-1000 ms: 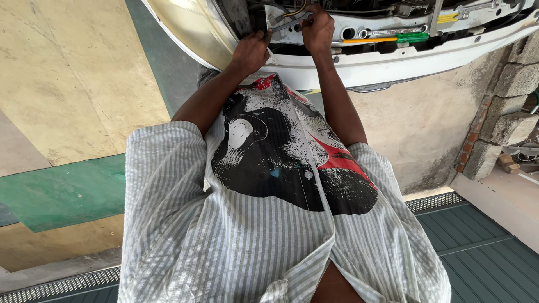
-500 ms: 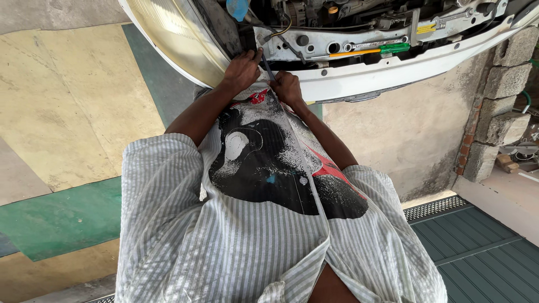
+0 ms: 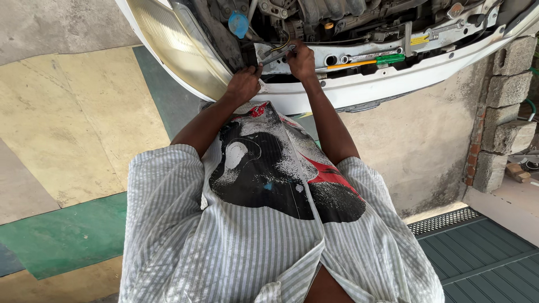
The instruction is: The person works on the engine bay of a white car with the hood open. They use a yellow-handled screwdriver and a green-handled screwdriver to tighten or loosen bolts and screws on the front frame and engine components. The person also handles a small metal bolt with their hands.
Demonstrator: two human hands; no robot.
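I look down past my striped open shirt and printed T-shirt at the front of a white car with its engine bay open. My left hand grips the edge of the front panel beside the headlight. My right hand is closed on a metal wrench held against the front crossmember. A blue cap sits just above my hands.
A green-and-yellow-handled screwdriver and a spanner lie on the crossmember to the right. Stacked concrete blocks stand at the right. A metal drain grate runs along the green floor. Yellow and green painted floor lies left.
The view has shifted so more of the engine bay shows. My hands moved from close together at the bumper's edge; the right one now holds the wrench higher on the crossmember.
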